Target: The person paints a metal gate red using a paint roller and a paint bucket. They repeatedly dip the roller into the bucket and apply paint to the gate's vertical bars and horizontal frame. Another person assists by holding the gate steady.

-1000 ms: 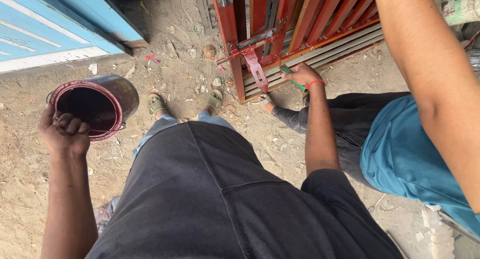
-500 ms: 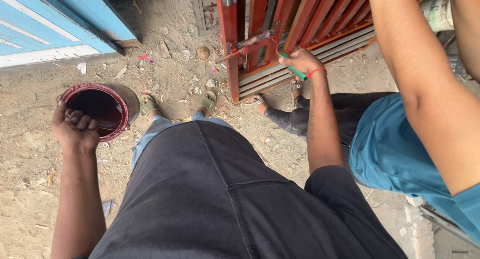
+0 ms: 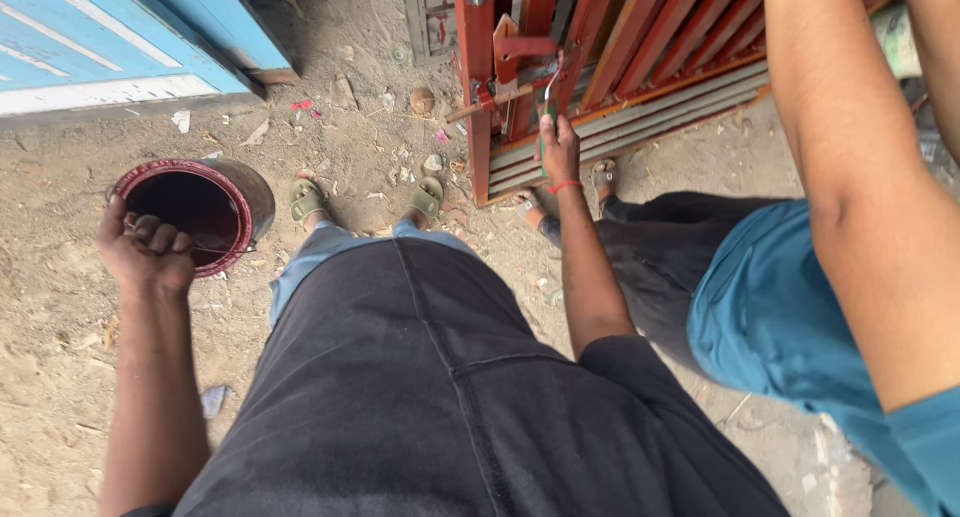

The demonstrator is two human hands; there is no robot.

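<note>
Left hand [image 3: 143,252]: curling closed around the wire handle of the paint can [image 3: 195,209], at 9 o'clock.
Right hand [image 3: 558,142]: gripping a green-handled paintbrush [image 3: 548,117] against the red metal gate [image 3: 640,47], at 12 o'clock.
Obstruction: co-worker's arm [image 3: 850,177] crossing at 3 o'clock.
Ground: olive sandals [image 3: 306,199] standing beside the can.

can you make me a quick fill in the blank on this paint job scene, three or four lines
1. The left hand holds the paint can by its wire ____.
2. The right hand holds a green-handled ____ against the gate.
3. The gate is painted ____.
4. The person's feet wear olive green ____.

Missing words: handle; brush; red; sandals
</note>
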